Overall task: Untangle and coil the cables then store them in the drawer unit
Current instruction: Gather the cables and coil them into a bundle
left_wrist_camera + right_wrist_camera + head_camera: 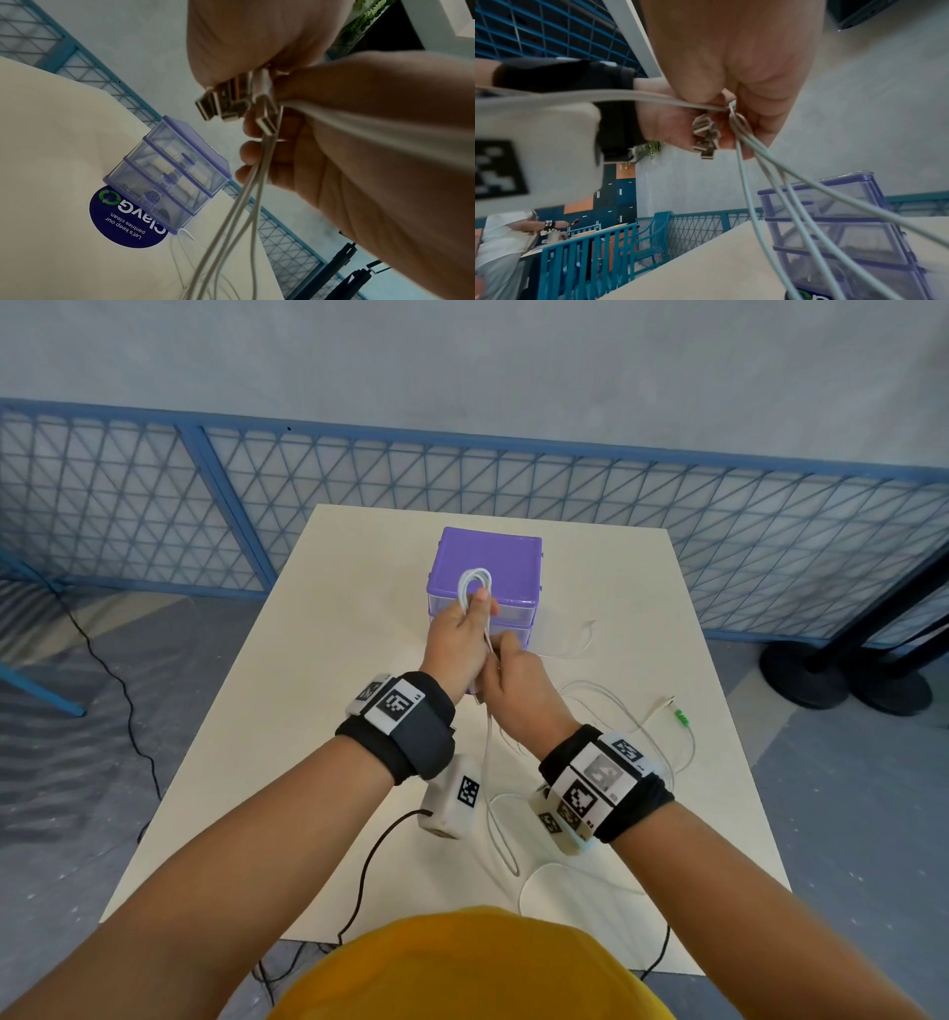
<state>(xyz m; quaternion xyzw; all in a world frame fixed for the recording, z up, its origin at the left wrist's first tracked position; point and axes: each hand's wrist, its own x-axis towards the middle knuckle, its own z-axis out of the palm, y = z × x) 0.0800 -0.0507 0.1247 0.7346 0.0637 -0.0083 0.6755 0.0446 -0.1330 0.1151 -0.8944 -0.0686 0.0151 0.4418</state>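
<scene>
A purple drawer unit [490,557] with clear drawers stands at the middle of the cream table [359,660]; all drawers look closed. Just in front of it my left hand [470,618] grips a looped bundle of white cables [475,580], thumb pressed on the loop. My right hand [506,660] pinches the same strands right below. In the left wrist view several USB plugs [221,103] stick out between the two hands, and strands [246,203] hang toward the table. The right wrist view shows the plugs [706,134] and strands [757,182] beside the unit [847,223].
Loose white cable [631,711] trails over the table's right half, ending in a green connector [680,715]. A round blue sticker [123,219] lies in front of the unit. A blue mesh fence [359,469] stands behind the table. Black stand bases [842,675] sit at right.
</scene>
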